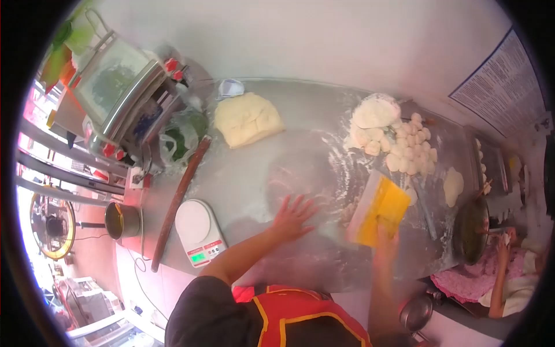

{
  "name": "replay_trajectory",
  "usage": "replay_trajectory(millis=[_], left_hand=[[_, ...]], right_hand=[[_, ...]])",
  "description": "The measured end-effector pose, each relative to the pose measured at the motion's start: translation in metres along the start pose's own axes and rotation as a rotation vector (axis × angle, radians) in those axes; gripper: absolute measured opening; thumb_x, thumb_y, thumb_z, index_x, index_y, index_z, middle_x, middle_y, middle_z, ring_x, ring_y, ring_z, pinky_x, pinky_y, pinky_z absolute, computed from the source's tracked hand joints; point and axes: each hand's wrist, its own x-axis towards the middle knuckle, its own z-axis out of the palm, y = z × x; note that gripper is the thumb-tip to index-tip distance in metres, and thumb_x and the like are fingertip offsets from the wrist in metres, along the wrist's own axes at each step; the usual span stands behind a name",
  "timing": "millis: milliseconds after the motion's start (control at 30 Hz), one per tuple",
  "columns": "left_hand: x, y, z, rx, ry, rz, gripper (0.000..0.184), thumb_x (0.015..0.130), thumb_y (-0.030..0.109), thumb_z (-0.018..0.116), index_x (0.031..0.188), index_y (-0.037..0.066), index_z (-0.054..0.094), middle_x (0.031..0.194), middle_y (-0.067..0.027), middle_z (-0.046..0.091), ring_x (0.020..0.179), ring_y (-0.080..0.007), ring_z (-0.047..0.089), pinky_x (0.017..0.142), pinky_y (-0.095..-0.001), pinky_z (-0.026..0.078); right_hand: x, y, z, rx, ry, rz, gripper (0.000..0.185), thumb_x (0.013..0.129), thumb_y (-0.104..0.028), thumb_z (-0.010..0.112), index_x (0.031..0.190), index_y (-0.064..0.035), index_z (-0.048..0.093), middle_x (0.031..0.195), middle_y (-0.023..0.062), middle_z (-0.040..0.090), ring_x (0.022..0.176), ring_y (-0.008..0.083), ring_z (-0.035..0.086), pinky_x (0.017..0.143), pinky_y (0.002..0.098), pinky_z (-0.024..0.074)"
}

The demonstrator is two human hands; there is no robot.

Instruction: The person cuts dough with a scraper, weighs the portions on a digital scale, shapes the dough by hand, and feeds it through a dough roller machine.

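Observation:
My left hand (293,218) lies on the steel table with its fingers spread, holding nothing. My right hand (386,230) grips a large yellow dough scraper (388,206) whose pale edge points left over a flour-dusted patch. Beyond the scraper sits a cluster of small dough balls (411,149), with a mound of flour (376,111) beside it. A big block of dough (247,120) rests at the back left. Left of my left arm stands a white kitchen scale (196,227) with a lit green display.
A long wooden rolling pin (181,202) lies along the left side, near a plastic bag of greens (184,136). A metal machine (118,87) stands back left, a pot (122,221) at the left edge. Right are a thin rod (425,209), a round pan (471,231) and another person's hand (504,246).

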Motion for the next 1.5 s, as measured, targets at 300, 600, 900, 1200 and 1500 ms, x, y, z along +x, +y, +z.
replay_trajectory(millis=[300,600,900,1200,1500], left_hand=[[-0.034,-0.125,-0.080,0.019,0.292,-0.623,0.072,0.082,0.039,0.063,0.141,0.013,0.033,0.148,-0.0102,0.029,0.137,-0.0364,0.022,0.108,-0.0561,0.018],[0.075,-0.231,-0.072,-0.015,0.640,-0.525,0.059,0.083,0.033,0.059,0.137,0.016,0.041,0.144,-0.0076,0.036,0.134,-0.0361,0.026,0.108,-0.0488,0.024],[0.078,-0.210,-0.075,0.012,0.605,-0.617,0.056,0.083,0.035,0.060,0.134,0.020,0.044,0.133,-0.0089,0.045,0.123,-0.0384,0.037,0.098,-0.0545,0.030],[0.082,-0.192,-0.072,0.009,0.469,-0.689,0.056,0.080,0.039,0.063,0.130,0.018,0.047,0.133,-0.0075,0.046,0.119,-0.0426,0.040,0.095,-0.0603,0.029],[0.053,-0.181,-0.052,0.004,0.434,-0.603,0.062,0.082,0.035,0.062,0.139,0.022,0.039,0.143,-0.0045,0.038,0.128,-0.0375,0.032,0.104,-0.0553,0.024]], right_hand=[[0.107,-0.034,0.199,-0.565,-0.549,-0.465,0.030,0.083,-0.017,0.062,0.107,-0.0006,0.057,0.092,0.0094,0.065,0.081,0.0185,0.061,0.074,0.0297,0.0471],[0.164,-0.078,0.402,-0.950,-0.874,-1.033,0.023,0.079,-0.017,0.063,0.101,-0.0106,0.060,0.088,0.0136,0.064,0.087,0.0364,0.059,0.073,0.0454,0.0458],[0.189,-0.045,0.479,-1.418,-1.261,-1.105,0.024,0.073,-0.007,0.062,0.097,-0.0093,0.058,0.084,0.0125,0.064,0.083,0.0342,0.061,0.070,0.0459,0.0466],[0.156,0.005,0.450,-1.326,-1.143,-1.208,0.021,0.074,-0.012,0.059,0.094,-0.0060,0.055,0.081,0.0119,0.064,0.079,0.0339,0.062,0.067,0.0432,0.0491],[0.165,-0.053,0.386,-1.251,-0.831,-0.733,0.030,0.086,-0.021,0.053,0.112,-0.0061,0.055,0.098,0.0149,0.064,0.090,0.0312,0.061,0.076,0.0384,0.0491]])
